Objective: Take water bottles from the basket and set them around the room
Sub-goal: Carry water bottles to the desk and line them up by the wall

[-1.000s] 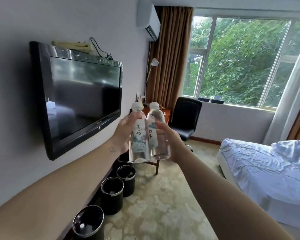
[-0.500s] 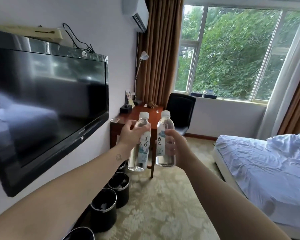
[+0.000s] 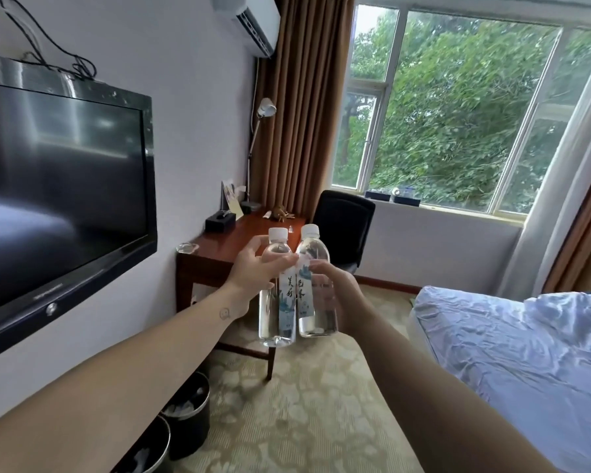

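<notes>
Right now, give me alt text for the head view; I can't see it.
Left hand grips the left water bottle and right hand the right water bottle, both capped, roughly upright, side by side before a wooden desk. Wall TV at left, bed at right.

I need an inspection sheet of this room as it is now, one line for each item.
Surface: wooden desk against the wall, partly bare.
Job's things: left bottle and right bottle, capped, upright, side by side; basket not seen.
Clutter: tissue box, lamp and dish on desk; bins on floor by wall.
Hands: left hand grips left bottle; right hand grips right bottle.
Cables: black cables on wall above TV.
Surroundings: bed, chair, window.
</notes>
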